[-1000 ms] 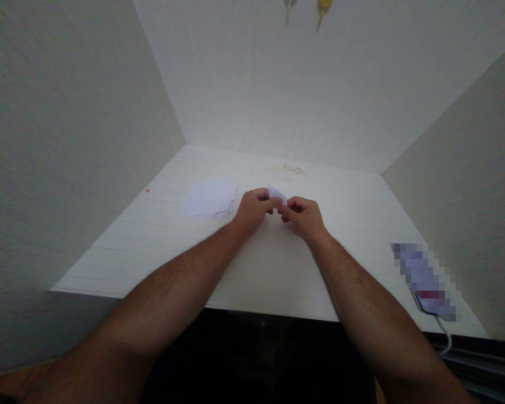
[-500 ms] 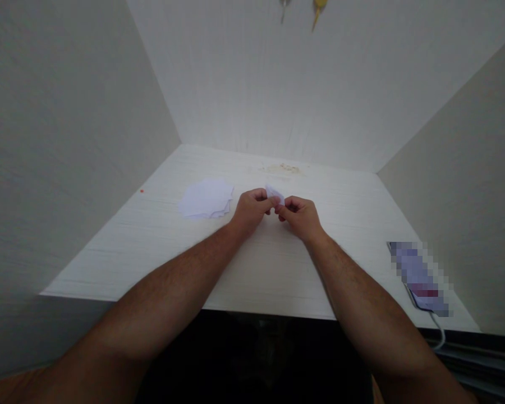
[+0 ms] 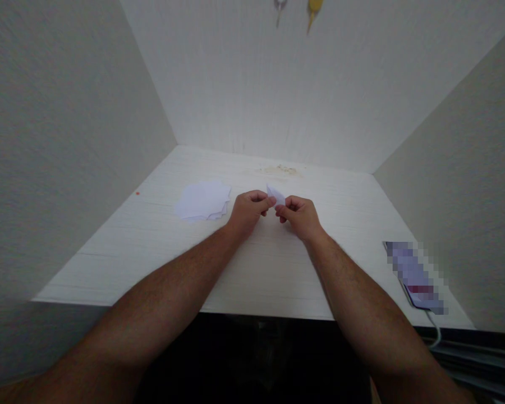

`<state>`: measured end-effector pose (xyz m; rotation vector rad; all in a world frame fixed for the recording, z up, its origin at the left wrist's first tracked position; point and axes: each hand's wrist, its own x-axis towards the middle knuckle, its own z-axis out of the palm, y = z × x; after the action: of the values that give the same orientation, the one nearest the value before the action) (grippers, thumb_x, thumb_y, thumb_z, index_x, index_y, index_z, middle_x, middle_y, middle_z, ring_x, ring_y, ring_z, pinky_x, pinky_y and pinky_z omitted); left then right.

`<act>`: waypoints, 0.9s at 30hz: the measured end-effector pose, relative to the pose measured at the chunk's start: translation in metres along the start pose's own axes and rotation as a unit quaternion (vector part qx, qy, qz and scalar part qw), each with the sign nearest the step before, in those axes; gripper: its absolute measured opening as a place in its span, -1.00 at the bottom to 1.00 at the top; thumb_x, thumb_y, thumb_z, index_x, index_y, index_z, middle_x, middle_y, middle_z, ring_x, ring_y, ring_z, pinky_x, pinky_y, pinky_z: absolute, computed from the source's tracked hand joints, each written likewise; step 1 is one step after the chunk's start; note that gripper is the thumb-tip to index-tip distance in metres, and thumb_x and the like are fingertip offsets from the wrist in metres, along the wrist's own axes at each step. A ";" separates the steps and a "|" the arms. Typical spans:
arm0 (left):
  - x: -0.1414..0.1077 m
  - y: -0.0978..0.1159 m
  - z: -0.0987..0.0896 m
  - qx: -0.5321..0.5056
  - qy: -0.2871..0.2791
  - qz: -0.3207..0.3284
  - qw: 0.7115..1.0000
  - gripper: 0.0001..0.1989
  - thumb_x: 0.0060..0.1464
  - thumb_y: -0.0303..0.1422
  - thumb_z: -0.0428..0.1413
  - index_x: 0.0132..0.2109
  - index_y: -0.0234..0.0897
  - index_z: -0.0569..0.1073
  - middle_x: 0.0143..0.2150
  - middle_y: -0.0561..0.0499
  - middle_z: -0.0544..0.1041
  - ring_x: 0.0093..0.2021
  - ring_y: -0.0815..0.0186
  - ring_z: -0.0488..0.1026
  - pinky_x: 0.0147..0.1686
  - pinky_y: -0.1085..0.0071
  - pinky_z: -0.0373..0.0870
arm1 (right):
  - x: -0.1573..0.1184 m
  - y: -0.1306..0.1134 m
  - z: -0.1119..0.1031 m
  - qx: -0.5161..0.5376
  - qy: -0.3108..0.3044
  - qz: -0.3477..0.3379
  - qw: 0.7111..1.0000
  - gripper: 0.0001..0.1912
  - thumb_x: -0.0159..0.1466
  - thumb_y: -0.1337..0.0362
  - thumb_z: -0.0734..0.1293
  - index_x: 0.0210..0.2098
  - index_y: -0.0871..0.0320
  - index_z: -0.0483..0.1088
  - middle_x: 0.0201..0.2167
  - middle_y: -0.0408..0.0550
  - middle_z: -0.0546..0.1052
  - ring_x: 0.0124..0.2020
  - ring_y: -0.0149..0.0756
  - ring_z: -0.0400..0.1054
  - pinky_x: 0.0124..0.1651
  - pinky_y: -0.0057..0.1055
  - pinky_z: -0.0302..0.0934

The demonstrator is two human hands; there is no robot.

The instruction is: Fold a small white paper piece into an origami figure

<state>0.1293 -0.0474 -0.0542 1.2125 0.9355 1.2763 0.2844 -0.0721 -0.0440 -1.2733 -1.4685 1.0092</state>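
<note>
Holds a small white paper [image 3: 278, 194] over the pale desk [image 3: 269, 275], pinching its left side with the left hand [image 3: 248, 209] and its lower right edge with the right hand [image 3: 302, 216], near stacked sheets [image 3: 202, 200].

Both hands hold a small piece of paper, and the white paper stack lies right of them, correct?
The side is wrong: in the head view, the white paper stack lies left of both the left hand and the right hand. Both do hold the small piece of paper.

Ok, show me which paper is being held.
The small paper pinched by the left hand and right hand; the other papers lie overlapping on the table.
</note>
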 end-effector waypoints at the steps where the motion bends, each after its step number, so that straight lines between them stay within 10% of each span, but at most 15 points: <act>1: 0.000 0.000 0.000 -0.015 0.006 0.003 1.000 -0.79 -0.15 -0.28 0.31 -0.52 -0.29 0.46 -0.63 0.11 0.37 -0.61 0.47 0.24 -0.56 0.48 0.12 | 0.000 0.000 0.000 -0.001 -0.003 0.002 1.000 -0.74 0.08 0.13 0.41 -0.57 0.16 0.35 -0.65 -0.16 0.46 -0.65 -0.47 0.22 -0.56 -0.48 0.04; 13: -0.003 0.012 0.002 -0.086 -0.011 -0.034 0.996 -0.69 -0.09 -0.19 0.28 -0.23 -0.31 0.53 -0.44 0.03 0.48 -0.49 0.42 0.37 -0.51 0.46 0.27 | 0.000 0.004 0.005 0.008 -0.020 0.013 1.000 -0.74 0.09 0.14 0.40 -0.57 0.16 0.35 -0.63 -0.16 0.47 -0.65 -0.48 0.25 -0.56 -0.50 0.07; 19: -0.005 0.008 0.002 0.016 -0.050 -0.019 0.998 -0.82 -0.17 -0.33 0.31 -0.39 -0.34 0.55 -0.54 0.03 0.49 -0.55 0.42 0.34 -0.53 0.45 0.20 | -0.002 0.004 0.007 -0.040 -0.030 -0.002 0.999 -0.76 0.10 0.13 0.40 -0.55 0.16 0.40 -0.65 -0.16 0.44 -0.61 -0.46 0.28 -0.52 -0.50 0.10; 27: -0.003 0.006 0.004 -0.098 -0.045 -0.064 0.992 -0.86 -0.22 -0.39 0.31 -0.46 -0.31 0.51 -0.54 0.06 0.47 -0.51 0.41 0.36 -0.46 0.42 0.22 | -0.003 0.001 0.006 -0.071 -0.019 -0.026 0.997 -0.80 0.12 0.17 0.37 -0.53 0.15 0.42 -0.64 -0.18 0.44 -0.58 -0.45 0.25 -0.49 -0.49 0.11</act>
<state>0.1319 -0.0519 -0.0484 1.0320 0.7901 1.1729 0.2793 -0.0755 -0.0465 -1.3145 -1.6183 0.9130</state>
